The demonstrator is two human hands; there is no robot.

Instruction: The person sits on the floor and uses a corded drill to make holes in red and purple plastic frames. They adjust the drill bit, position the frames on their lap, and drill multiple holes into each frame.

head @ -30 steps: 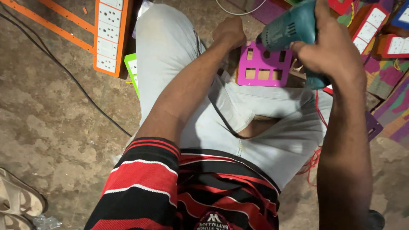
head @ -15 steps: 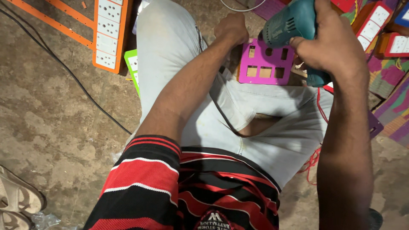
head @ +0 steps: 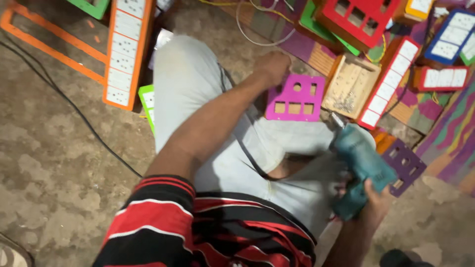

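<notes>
I sit on the floor in grey trousers and a red striped shirt. My left hand rests closed at the upper left corner of a magenta panel with round and square cut-outs, which lies on the floor past my knee. My right hand grips the handle of a teal power drill, held low beside my right thigh, its bit pointing up and away toward a small wooden box.
Orange boards with white socket strips lie at the left, a black cable crosses the floor. Red, blue and orange socket boards crowd the upper right. A purple cut-out panel lies by the drill. A patterned mat is at the right.
My right hand has drawn the drill back from above the magenta panel down to my right side. My left hand stays at the panel's corner. The view has tilted up.
</notes>
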